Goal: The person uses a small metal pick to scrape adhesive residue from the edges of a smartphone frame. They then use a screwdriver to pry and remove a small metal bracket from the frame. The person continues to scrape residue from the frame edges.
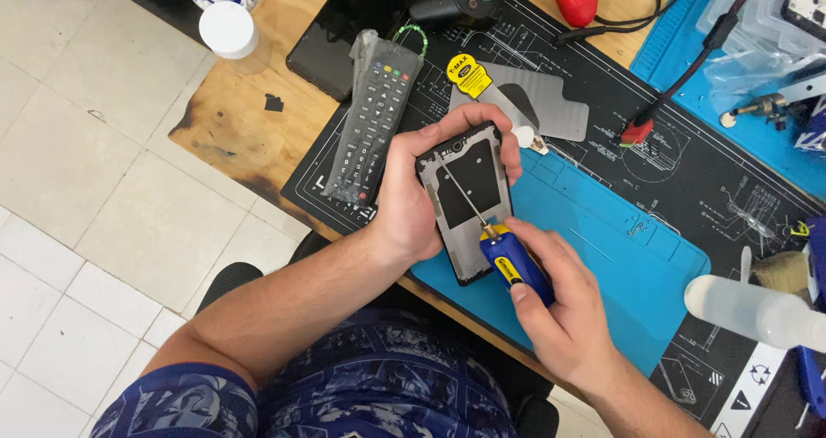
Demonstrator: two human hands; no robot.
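Between both hands (413, 201), opened phone (469, 201)

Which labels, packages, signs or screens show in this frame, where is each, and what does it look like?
Yellow tag: rounded label with a dark oval, on the black mat above the phone.
Dark tablet screen: black rectangle, unlit, on the wooden table.
Clear plastic bags: crumpled, top right on the blue mat.
Warning-triangle sign: black on white, bottom right.

I am seeing the phone (469, 199) sitting in my left hand (413, 201) above the mat's (619, 257) near edge, my right hand (559, 305) just right of it with the screwdriver (503, 249) lying across it. The remote (374, 111) is lying to its left, the metal plate (542, 102) behind it.
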